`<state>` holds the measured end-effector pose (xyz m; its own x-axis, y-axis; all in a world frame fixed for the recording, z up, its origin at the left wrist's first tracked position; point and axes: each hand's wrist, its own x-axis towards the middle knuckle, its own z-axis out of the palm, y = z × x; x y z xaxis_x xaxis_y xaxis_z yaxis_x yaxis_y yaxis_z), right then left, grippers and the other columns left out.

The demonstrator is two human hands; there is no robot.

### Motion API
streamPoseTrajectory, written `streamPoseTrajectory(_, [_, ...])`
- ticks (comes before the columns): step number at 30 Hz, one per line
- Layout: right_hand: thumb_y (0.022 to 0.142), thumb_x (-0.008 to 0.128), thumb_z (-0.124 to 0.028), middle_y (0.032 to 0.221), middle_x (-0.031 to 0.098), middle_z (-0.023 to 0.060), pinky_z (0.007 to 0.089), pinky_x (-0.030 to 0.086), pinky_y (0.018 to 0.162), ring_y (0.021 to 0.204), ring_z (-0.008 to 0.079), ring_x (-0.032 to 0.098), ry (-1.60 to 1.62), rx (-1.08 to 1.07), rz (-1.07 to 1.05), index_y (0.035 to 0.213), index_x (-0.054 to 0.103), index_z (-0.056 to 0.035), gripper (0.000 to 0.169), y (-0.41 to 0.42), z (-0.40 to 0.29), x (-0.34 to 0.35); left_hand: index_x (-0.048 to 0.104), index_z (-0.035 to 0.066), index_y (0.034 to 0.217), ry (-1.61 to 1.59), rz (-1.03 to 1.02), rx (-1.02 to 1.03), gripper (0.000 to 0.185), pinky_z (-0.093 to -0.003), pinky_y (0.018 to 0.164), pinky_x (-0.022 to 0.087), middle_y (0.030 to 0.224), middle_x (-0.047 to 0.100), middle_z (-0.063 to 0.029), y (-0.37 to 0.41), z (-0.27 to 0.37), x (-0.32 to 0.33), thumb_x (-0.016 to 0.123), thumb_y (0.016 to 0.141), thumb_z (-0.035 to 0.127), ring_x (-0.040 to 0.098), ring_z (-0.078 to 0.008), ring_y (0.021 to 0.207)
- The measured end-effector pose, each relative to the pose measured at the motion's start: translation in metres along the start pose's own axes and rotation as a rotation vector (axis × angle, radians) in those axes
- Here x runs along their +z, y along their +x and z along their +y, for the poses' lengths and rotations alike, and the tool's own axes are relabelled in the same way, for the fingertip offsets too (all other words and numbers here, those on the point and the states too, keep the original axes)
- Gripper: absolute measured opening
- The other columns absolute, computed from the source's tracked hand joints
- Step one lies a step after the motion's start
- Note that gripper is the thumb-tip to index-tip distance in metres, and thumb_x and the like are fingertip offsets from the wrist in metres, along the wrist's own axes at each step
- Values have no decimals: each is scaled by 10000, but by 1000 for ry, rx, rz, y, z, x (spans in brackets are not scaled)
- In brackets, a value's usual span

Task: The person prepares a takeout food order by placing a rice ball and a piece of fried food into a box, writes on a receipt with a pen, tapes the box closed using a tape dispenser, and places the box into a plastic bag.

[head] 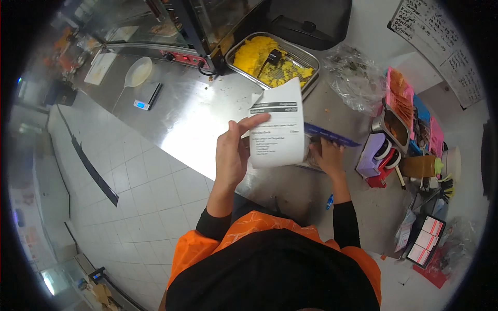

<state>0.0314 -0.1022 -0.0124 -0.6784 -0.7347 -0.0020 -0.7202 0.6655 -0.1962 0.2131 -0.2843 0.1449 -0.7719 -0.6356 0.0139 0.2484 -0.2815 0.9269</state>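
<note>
My left hand (pixel 232 153) holds a curled white paper slip (pixel 277 136) printed with text, its index finger lying across the front. Behind and to the right of the slip, my right hand (pixel 330 157) grips a package with a dark blue printed edge (pixel 330 135). Much of that package is hidden by the slip and my fingers. Both hands are above the steel worktop (pixel 268 182). Beyond the slip stands a metal tray (pixel 311 87) of yellow food, with a black-handled scoop (pixel 274 57) resting in it.
To the left are a digital scale (pixel 148 97), a strainer (pixel 139 72) and a white cutting board (pixel 100 69). A glass display cabinet (pixel 183 56) stands behind. On the right are a plastic bag (pixel 356 77), tape dispensers (pixel 371 157), a sauce bottle (pixel 418 166) and a blue pen (pixel 330 201).
</note>
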Motion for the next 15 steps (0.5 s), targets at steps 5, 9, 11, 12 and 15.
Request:
streamPoseTrajectory(5, [743, 513, -407, 1066, 510, 197, 456, 270, 909, 1059, 346, 432, -157, 41, -146, 1159, 425, -33, 567, -9, -27, -34, 517, -56, 1043, -37, -51, 54, 628, -312, 737, 484, 1039, 503, -163, 3, 9, 3, 216, 878, 470, 555, -222, 880])
streamPoseTrajectory(9, [706, 549, -419, 1081, 500, 202, 449, 327, 878, 1033, 365, 446, -51, 127, -285, 1142, 431, -29, 597, -10, -49, -78, 522, -26, 1056, 21, -80, 77, 609, -292, 728, 485, 1045, 503, -139, 11, 13, -1, 199, 883, 461, 563, -208, 867])
streamPoseTrajectory(11, [701, 550, -427, 1081, 499, 203, 430, 358, 856, 1013, 361, 462, 42, -11, -250, 1130, 438, -30, 595, -3, -47, -81, 519, -11, 1071, 24, -96, 85, 596, -276, 714, 484, 1052, 499, -130, 17, 14, -2, 197, 886, 455, 563, -199, 865])
streamPoseTrajectory(12, [699, 550, -431, 1081, 498, 203, 421, 374, 845, 1003, 359, 470, 89, -81, -233, 1124, 441, -30, 594, 1, -45, -83, 533, -11, 1051, 21, -65, 86, 601, -262, 696, 475, 1028, 512, -128, 20, 14, -2, 192, 887, 455, 561, -190, 841])
streamPoseTrajectory(15, [709, 563, -397, 1084, 491, 213, 408, 396, 821, 997, 342, 479, 44, -110, -351, 1112, 444, -25, 561, 16, -16, -42, 576, -10, 923, 95, -1, 135, 614, -221, 633, 431, 895, 547, -108, 38, 9, -1, 183, 888, 460, 542, -157, 741])
